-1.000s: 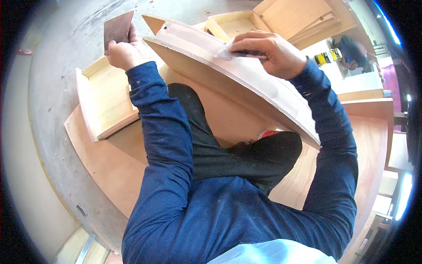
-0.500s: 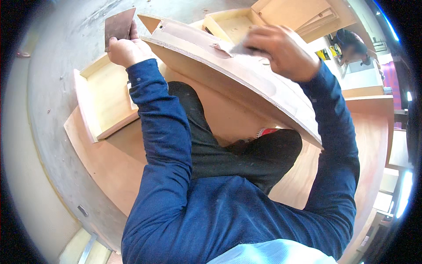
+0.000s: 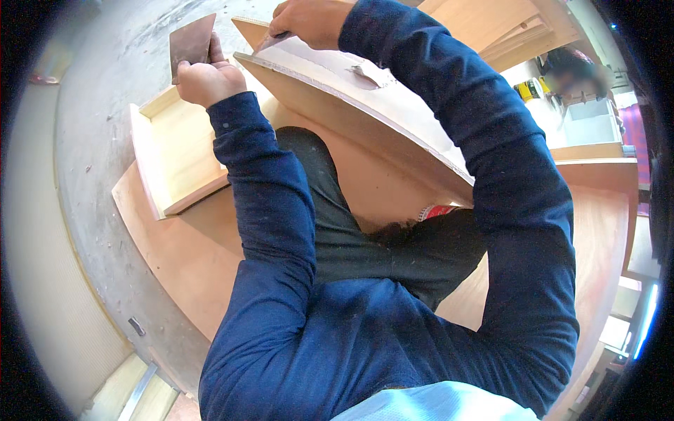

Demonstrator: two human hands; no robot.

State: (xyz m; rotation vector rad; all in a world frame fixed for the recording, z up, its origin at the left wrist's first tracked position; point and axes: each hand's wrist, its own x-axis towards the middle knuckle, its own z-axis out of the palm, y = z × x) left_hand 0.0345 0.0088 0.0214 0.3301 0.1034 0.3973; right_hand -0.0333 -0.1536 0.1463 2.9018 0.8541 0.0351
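My left hand (image 3: 210, 83) is closed on the edge of a thin, square brown plate (image 3: 191, 43), held up near the far left end of a long wooden drawer-like piece. My right hand (image 3: 316, 22) is closed at that piece's far left corner, its fingers pinching a thin scraper-like blade, mostly hidden by the hand. The pale upper face of the wooden piece (image 3: 316, 63) lies below my right forearm. A small pinkish-grey patch (image 3: 365, 76) sits on this face, apart from both hands.
An open wooden drawer (image 3: 175, 151) stands left of my legs on a wooden panel (image 3: 168, 238). A red round-edged container (image 3: 434, 210) is partly hidden by my knee. Beyond, at far right, another person (image 3: 572, 74) bends near yellow-labelled containers (image 3: 531, 89). Grey floor (image 3: 91, 168) runs along the left.
My right hand has swept left along the pale face from its middle to the far left corner, leaving the patch behind. My left hand and its plate have barely moved.
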